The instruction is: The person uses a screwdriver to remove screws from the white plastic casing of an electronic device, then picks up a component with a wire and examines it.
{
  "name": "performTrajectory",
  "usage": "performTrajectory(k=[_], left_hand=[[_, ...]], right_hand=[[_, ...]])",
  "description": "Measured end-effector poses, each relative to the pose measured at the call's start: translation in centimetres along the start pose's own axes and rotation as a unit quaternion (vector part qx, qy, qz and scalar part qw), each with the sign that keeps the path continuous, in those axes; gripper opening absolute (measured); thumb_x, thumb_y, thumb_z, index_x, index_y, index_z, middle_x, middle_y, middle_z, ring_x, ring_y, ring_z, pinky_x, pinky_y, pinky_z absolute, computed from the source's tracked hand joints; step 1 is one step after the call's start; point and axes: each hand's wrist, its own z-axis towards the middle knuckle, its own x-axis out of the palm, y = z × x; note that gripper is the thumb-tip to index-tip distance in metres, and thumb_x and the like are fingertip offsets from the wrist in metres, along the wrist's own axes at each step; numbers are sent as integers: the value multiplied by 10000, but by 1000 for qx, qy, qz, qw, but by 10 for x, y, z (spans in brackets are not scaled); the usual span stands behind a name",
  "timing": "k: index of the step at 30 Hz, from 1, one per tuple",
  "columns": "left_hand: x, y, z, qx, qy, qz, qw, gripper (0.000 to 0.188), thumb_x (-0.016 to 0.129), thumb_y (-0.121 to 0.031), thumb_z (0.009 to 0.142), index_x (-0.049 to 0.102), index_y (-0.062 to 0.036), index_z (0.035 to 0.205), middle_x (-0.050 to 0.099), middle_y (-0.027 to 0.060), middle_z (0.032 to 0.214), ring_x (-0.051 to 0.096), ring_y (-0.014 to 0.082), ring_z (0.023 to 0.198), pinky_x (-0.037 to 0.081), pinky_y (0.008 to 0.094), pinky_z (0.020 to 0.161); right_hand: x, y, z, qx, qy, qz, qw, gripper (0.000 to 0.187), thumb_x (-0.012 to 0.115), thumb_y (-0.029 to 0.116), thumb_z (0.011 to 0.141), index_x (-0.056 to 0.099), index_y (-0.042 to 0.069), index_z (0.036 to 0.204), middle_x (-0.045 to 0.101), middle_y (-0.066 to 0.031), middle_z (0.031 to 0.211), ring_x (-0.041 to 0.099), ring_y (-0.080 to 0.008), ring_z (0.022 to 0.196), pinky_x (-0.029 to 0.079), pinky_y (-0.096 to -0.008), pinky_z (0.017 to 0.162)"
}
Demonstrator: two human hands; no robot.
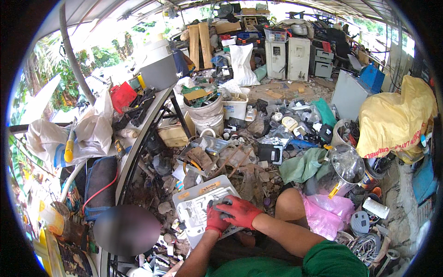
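In front of me a white and grey plastic device housing (196,214) lies tilted, its inside facing up and a tan strip of tape along its far edge. Both my hands wear red gloves with dark finger areas and meet over its right half. My left hand (217,220) is closed, fingers pointing away from me. My right hand (241,212) reaches across from the right, its curled fingers against those of my left. Whatever lies between the fingers is hidden or too small to name.
A bench (143,127) runs along the left, with a yellow-handled tool (69,145) on it. Beyond the housing stand a white bucket (206,115) and scattered electronic scrap. To the right are a clear bin (346,166), pink plastic wrap (326,210) and a yellow sack (392,117).
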Motion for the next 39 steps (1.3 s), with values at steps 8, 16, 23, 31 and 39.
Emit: performTrajectory(k=[8,16,23,31,39], left_hand=[[-1,14,-7,16,1,-8,1000,502,671,-323,746,605,-92,1186,627,150,1178,526,343,1186,210,487,1144],[-1,7,-7,44,-56,-46,996,477,695,-332,721,645,-119,1145,655,135,1147,566,317,1144,242,467,1136],[1,4,-2,-21,-16,54,998,430,701,-368,736,671,-142,1100,660,119,1122,557,315,1151,238,468,1133],[12,16,1,-26,-5,104,994,603,716,-354,755,547,-62,1254,614,199,1201,550,386,1146,280,501,1118],[-10,-2,-11,3,-4,144,990,782,798,-439,651,515,-52,1269,502,179,1327,411,392,1289,199,520,1146]], right_hand=[[11,-17,-1,6,2,54,999,578,660,224,825,485,239,1376,510,-189,1248,536,-389,1134,462,-442,967],[13,-20,2,-16,-11,62,998,550,658,247,838,501,232,1365,546,-195,1260,542,-383,1159,459,-446,982],[14,-14,0,-6,-23,57,998,533,634,249,845,508,186,1359,563,-196,1255,552,-378,1151,469,-441,966],[13,-28,-2,50,-11,84,995,567,619,314,874,461,88,1370,515,-209,1309,496,-377,1217,397,-433,1045],[13,-31,-1,45,-90,136,986,572,653,143,808,494,78,1354,572,-208,1260,569,-373,1144,458,-409,971]])
